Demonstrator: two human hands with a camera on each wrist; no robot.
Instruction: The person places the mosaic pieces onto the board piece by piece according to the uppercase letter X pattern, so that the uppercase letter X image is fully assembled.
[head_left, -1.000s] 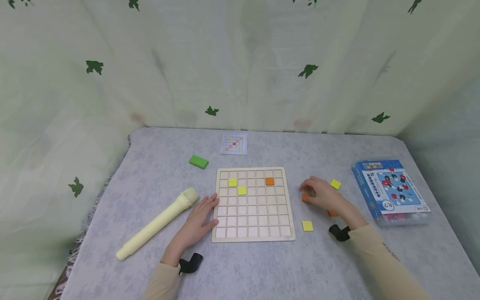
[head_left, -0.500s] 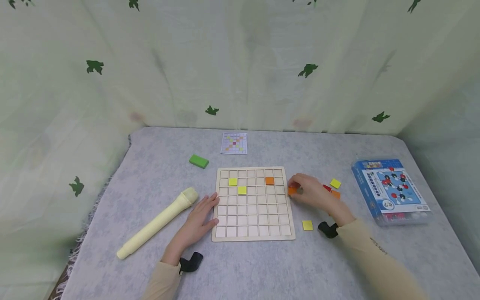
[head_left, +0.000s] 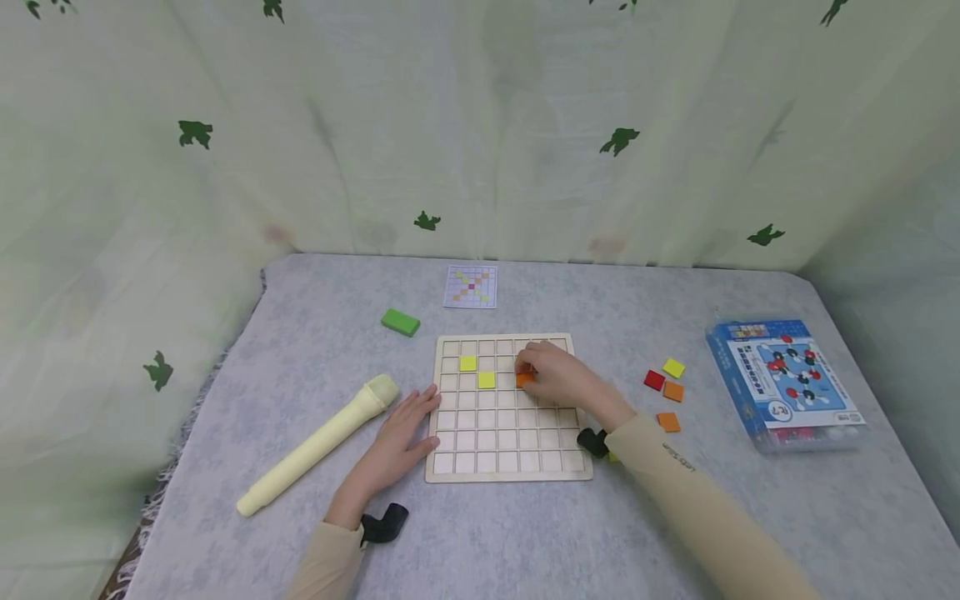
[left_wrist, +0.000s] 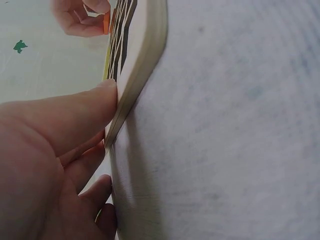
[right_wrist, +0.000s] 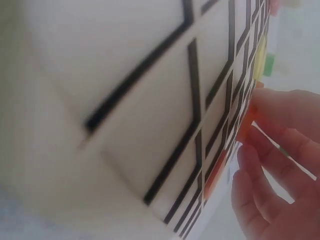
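Note:
My right hand (head_left: 561, 379) is over the upper right part of the gridded wooden board (head_left: 510, 477). Between thumb and fingertips it pinches an orange square tile (head_left: 524, 381), seen edge-on in the right wrist view (right_wrist: 247, 122). Another orange tile (right_wrist: 215, 175) sits in the grid there; in the head view the hand covers it. Two yellow tiles, an upper one (head_left: 468, 363) and a lower one (head_left: 487, 381), lie diagonally in the board's upper left cells. My left hand (head_left: 397, 433) rests against the board's left edge, fingers extended, thumb touching the rim.
Right of the board lie a red tile (head_left: 654, 380), a yellow tile (head_left: 673, 367) and two orange tiles (head_left: 668, 422). Another yellow tile is mostly under the right sleeve. Around are a patterned card (head_left: 470, 287), a green block (head_left: 401, 322), a pale-yellow microphone-shaped stick (head_left: 315, 448) and a blue-labelled box (head_left: 783, 383).
My right hand has carried the orange tile leftward from the loose tiles onto the board, uncovering the red and orange tiles there. The left hand has stayed at the board's edge.

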